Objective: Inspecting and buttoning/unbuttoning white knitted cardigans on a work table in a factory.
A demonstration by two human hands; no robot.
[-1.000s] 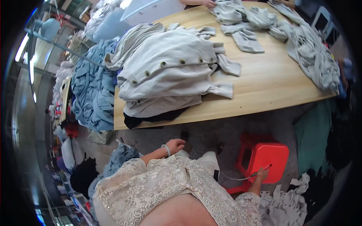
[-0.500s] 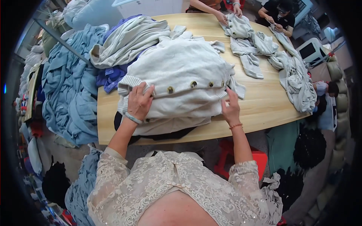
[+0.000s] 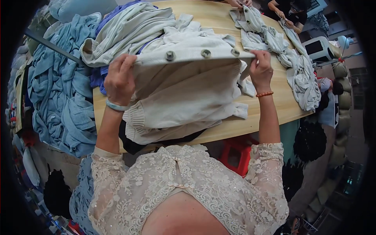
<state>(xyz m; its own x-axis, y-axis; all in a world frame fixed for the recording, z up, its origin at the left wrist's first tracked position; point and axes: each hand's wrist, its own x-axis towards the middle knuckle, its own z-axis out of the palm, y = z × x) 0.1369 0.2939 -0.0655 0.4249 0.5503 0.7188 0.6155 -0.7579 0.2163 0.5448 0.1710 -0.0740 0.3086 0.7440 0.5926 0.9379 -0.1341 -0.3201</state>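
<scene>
Between my two hands a cream knit cardigan (image 3: 188, 58) is stretched by its buttoned edge, which is lifted off the pile with dark round buttons showing along it. My left hand (image 3: 120, 78) grips the left end of this edge, fingers closed. At the right end, my right hand (image 3: 261, 66) pinches the same band. Under the raised edge lie more cream knit garments (image 3: 180, 102) with ribbed cuffs, stacked at the near side of the table. A dark cloth (image 3: 131, 143) pokes out beneath them.
The wooden table (image 3: 270, 92) holds cream knits (image 3: 129, 33) over purple garments at back left. Blue garments (image 3: 62, 90) are heaped left. Across the table, another person's hands (image 3: 239, 3) hold a buttoned cream knit (image 3: 252, 19); a second person (image 3: 288, 15) works beside. A red stool (image 3: 237, 156) stands below.
Both hands have closed on the buttoned edge and raised it up and away from me, pulling it taut. Before, they lay on the flat cardigan. The view has shifted slightly.
</scene>
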